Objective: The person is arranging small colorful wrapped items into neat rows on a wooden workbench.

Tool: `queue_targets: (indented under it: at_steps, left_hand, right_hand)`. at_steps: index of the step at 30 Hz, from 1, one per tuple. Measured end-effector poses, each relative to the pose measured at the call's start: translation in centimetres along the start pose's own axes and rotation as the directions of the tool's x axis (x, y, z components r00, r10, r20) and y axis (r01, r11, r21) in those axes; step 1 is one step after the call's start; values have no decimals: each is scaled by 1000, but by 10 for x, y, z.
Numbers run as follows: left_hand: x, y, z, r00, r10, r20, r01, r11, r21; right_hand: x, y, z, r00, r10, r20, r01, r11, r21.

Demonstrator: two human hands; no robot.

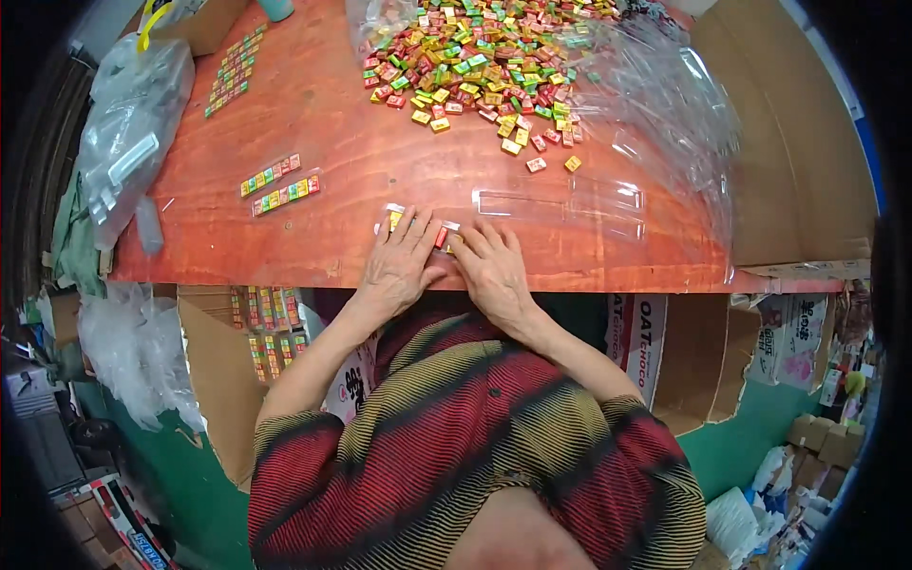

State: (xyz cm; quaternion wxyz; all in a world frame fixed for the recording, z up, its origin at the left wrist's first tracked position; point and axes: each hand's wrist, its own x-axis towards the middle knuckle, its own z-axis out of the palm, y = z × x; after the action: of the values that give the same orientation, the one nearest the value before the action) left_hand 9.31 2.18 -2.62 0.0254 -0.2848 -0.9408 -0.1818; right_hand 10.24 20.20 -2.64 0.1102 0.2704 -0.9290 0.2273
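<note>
Close to the table's near edge, my left hand (397,261) lies over a short row of small wrapped sweets, fingers stretched out. A yellow sweet (395,219) shows by its fingertips, with clear plastic around it. My right hand (496,275) rests at the row's other end, fingers apart, its thumb side by a red sweet (442,237). Both palms hide most of the row. Just beyond my right hand lies a long clear plastic tray (522,201). Two filled strips of sweets (286,196) sit to the left.
A large heap of red, yellow and green sweets (475,62) covers the far middle of the red table (313,123). Clear plastic trays (665,104) pile up at right beside a cardboard box (788,133). More filled strips (236,71) and a plastic bag (133,133) are at left.
</note>
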Motion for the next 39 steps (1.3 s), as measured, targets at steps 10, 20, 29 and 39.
queue_targets:
  at_steps: [10,20,29,39]
  left_hand:
    - [-1,-1,4,997,13,-79,-17,999,-50]
    - [-4,-1,3,998,-4,-61,-1,997,-71]
    - [-3,4,-3,1000,3,-18,-2,999,41]
    - [-10,3,3,987,-41,-156,46,999,30]
  right_hand:
    - [-5,12,-13,968,225,-112,-169,914,370]
    - [-8,11,-22,987,162,0,-158,958,238]
    - [1,9,-27,975,208,-75,-181,946,270]
    - [10,5,-24,988,156,-1,-147,929,339]
